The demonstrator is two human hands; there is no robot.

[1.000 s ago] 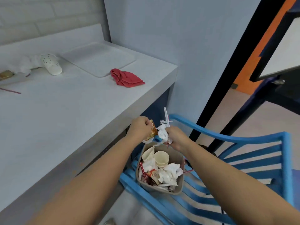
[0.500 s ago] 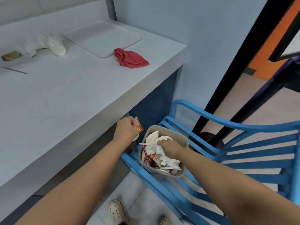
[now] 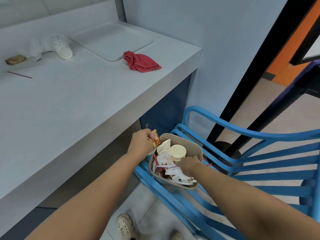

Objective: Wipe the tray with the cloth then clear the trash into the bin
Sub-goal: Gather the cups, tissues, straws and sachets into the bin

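The clearing step is under way. The tray (image 3: 112, 38) is lying bare at the far side of the tabletop (image 3: 69, 104), with the red cloth (image 3: 141, 62) bunched just beside its near right corner, so the wiping looks finished.

The bin (image 3: 170, 182) is sitting on the blue chair (image 3: 259, 167), below and to the right of the tabletop's edge, and is heaped with paper cups (image 3: 178, 152), tissue and straws. The left hand (image 3: 140, 144) is hovering at the bin's left rim, its grip pinching an orange wrapper (image 3: 155, 140) between thumb and fingers. The right hand (image 3: 187, 164) is reaching down onto the pile. Its fingers are buried in the trash, so I cannot tell whether its grip is holding anything.

The next move, as I judge it, calls for releasing the wrapper over the bin's opening. Both hands then need to go back to the far left of the tabletop, where a tipped paper cup (image 3: 61, 46), crumpled tissue (image 3: 35, 47), a gold packet (image 3: 15, 59) and a red straw (image 3: 20, 74) are waiting.
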